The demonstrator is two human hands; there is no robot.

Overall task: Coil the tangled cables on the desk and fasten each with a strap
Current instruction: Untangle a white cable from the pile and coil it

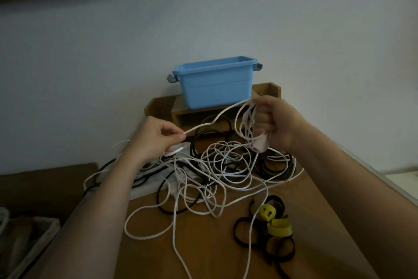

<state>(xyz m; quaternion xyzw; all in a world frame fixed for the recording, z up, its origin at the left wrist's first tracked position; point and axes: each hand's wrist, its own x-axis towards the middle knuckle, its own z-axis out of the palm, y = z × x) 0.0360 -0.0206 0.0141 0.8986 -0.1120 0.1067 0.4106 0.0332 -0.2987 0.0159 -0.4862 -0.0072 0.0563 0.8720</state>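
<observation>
A tangle of white cables and black cables covers the wooden desk. My right hand is raised above the pile and grips several loops of a white cable, with a white plug end hanging below the fist. From those loops the same white cable runs left to my left hand, which pinches it between thumb and fingers. Black and yellow straps lie in a heap at the front right of the desk.
A blue plastic bin stands on a small wooden shelf against the wall at the back of the desk. A brown seat and a light basket are at the lower left, beyond the desk edge.
</observation>
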